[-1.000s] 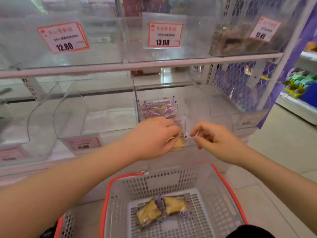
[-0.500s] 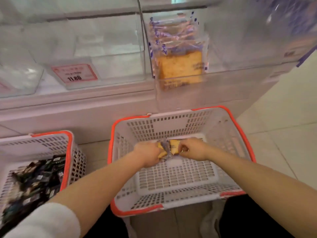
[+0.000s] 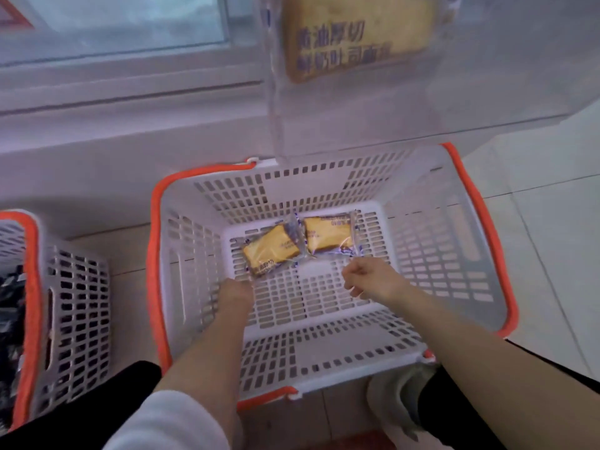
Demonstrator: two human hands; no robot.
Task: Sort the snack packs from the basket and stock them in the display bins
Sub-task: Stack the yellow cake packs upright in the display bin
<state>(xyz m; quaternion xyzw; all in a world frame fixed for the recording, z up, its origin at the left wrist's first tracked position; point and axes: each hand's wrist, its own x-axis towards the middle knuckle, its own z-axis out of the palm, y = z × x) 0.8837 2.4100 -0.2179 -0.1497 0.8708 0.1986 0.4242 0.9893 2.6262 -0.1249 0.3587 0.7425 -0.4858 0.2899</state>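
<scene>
The left hand (image 3: 236, 292) reaches into the white basket (image 3: 428, 254), its fingers hidden, grip unclear. The right hand (image 3: 370, 280) has curled fingers holding nothing. Two snack packs (image 3: 271, 250) (image 3: 328, 235) lie just beyond them, toward twelve o'clock on the basket floor.

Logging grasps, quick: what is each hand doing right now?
Left hand: pinches the left toast pack's corner.
Right hand: fingers curled, holding nothing, near the right toast pack.

Even, cool, purplish indoor light; shadows are faint. The whole frame is softly blurred, perhaps by head motion. Wide-angle bending curves the basket (image 3: 480, 228) rim; the clear bin (image 3: 422, 102) looks hazy.
</scene>
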